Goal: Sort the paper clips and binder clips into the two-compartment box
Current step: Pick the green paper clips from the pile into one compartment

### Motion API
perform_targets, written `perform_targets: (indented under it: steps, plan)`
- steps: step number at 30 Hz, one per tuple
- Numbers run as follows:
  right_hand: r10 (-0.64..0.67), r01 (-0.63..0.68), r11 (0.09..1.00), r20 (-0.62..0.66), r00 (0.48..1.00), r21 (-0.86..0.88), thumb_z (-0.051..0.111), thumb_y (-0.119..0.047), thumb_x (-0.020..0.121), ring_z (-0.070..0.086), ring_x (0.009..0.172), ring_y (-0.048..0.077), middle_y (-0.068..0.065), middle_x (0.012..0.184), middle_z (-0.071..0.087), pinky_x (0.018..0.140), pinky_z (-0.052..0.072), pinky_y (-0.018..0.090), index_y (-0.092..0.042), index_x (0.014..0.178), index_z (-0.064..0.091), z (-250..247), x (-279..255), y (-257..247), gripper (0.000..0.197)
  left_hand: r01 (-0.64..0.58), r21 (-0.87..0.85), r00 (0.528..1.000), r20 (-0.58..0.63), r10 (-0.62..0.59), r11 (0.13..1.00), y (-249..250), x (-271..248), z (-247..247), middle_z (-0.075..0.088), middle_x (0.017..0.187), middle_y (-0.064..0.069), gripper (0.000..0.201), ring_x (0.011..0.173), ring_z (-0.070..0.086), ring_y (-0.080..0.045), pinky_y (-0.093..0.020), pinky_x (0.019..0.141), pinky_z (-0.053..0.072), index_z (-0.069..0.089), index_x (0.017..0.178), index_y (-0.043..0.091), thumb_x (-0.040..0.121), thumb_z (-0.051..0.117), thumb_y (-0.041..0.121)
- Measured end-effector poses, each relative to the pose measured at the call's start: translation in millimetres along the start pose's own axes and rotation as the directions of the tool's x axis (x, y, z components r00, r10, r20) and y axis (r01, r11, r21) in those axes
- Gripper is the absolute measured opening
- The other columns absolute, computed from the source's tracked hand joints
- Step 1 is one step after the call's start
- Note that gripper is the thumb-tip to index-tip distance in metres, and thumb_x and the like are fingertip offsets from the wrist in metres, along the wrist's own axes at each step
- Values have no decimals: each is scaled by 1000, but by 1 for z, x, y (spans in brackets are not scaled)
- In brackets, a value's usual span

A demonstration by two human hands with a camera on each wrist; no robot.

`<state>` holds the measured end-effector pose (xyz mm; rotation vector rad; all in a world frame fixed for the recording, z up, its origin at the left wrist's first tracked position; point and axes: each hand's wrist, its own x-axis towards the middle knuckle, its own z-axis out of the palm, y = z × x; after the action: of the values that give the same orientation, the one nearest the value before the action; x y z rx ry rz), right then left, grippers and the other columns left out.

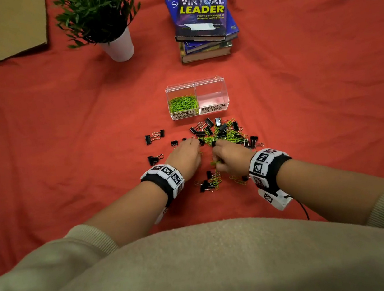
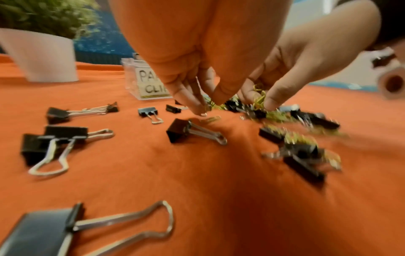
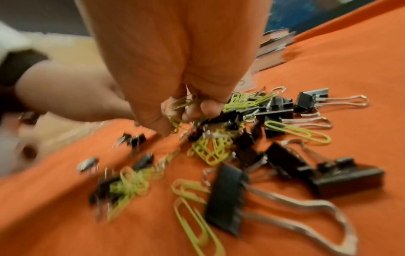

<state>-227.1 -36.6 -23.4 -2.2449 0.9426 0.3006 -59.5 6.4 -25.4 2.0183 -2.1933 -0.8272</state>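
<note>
From the head view, the mixed pile (image 1: 221,132) lies just ahead of both hands, box (image 1: 197,98) beyond it. Left wrist view: left hand (image 2: 197,72) fingers bunched, pointing down at a paper clip (image 2: 211,119); grip unclear. Right wrist view: right hand (image 3: 175,78) clutches green paper clips (image 3: 184,104)

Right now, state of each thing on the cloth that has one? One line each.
Box: lid open.
Paper clips compartment: partly filled with green clips.
Binder clips compartment: empty.
Mixed pile: unsorted, on the cloth.
Left hand: fingertips down at the pile's edge, grip unclear.
Right hand: holds green paper clips.
</note>
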Motion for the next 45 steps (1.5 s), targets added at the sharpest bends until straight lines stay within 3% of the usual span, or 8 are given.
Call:
perform_targets:
  steps: [8, 12, 15, 21, 26, 29, 34, 45]
  plan:
    - [317, -237, 678, 14, 948, 696, 71, -15, 81, 44, 42, 2, 0, 75, 65, 42, 36, 17, -17, 87, 62, -40, -3, 17, 10, 210, -463, 976, 54, -209, 861, -11, -3, -16, 53, 80, 5, 24, 73, 53, -16, -32, 72, 47, 55, 112, 19, 92, 50, 8]
    - [314, -232, 458, 88, 945, 858, 67, -8, 84, 52, 64, 14, 7, 86, 66, 63, 44, 27, -22, 101, 68, -45, -7, 28, 22, 275, -474, 962, 133, -240, 837, -2, -2, -12, 55, 73, 5, 28, 68, 53, -20, -32, 65, 46, 62, 96, 16, 91, 37, 5]
    - [282, -211, 233, 142, 949, 949, 50, 4, 91, 50, 69, 14, 6, 78, 56, 60, 47, 21, -2, 120, 58, -43, -9, 25, 31, 299, -502, 954, 149, -260, 811, 1, 1, -6, 53, 71, -1, 32, 57, 45, -19, -27, 56, 39, 53, 75, 21, 93, 32, 6]
    - [217, -285, 23, 273, 937, 958, 33, -10, 89, 43, 58, 16, 3, 66, 41, 54, 38, 25, -9, 83, 54, -36, -15, 18, 22, 333, -506, 940, 114, -321, 796, 2, 6, -2, 48, 66, 0, 23, 59, 44, -18, -29, 56, 36, 48, 75, 15, 96, 39, 20]
    - [210, -357, 210, 314, 926, 910, 45, -21, 98, 45, 50, 13, 3, 62, 43, 45, 36, 21, -8, 77, 58, -28, -13, 10, 27, 215, -88, 974, 88, -208, 973, -5, 4, 3, 64, 103, -10, 15, 96, 59, -29, -36, 79, 47, 54, 106, 12, 93, 51, 20]
    - [259, -376, 470, 282, 924, 799, 50, -10, 94, 51, 51, 13, 5, 67, 58, 47, 41, 22, 5, 91, 66, -29, -11, 5, 22, 191, -17, 979, 77, -189, 981, -6, 6, 3, 61, 110, -10, 15, 101, 58, -30, -37, 83, 46, 54, 105, 12, 93, 52, 21]
    - [225, -267, 893, 155, 962, 361, 67, -15, 82, 50, 48, 5, -7, 63, 58, 45, 41, 16, -13, 89, 70, -25, -8, 1, 8, 202, -35, 973, 120, -197, 979, -6, 7, 1, 61, 103, -10, 11, 94, 58, -29, -36, 79, 45, 53, 100, 11, 92, 51, 18]
    - [44, -23, 995, 216, 975, -99, 55, -11, 84, 59, 88, 19, 1, 96, 66, 67, 35, 23, -14, 95, 63, -10, 0, -5, 13, 246, -419, 968, 60, -243, 874, -12, 1, -10, 46, 66, 5, 8, 57, 42, -13, -27, 58, 33, 46, 94, 15, 90, 47, 9]
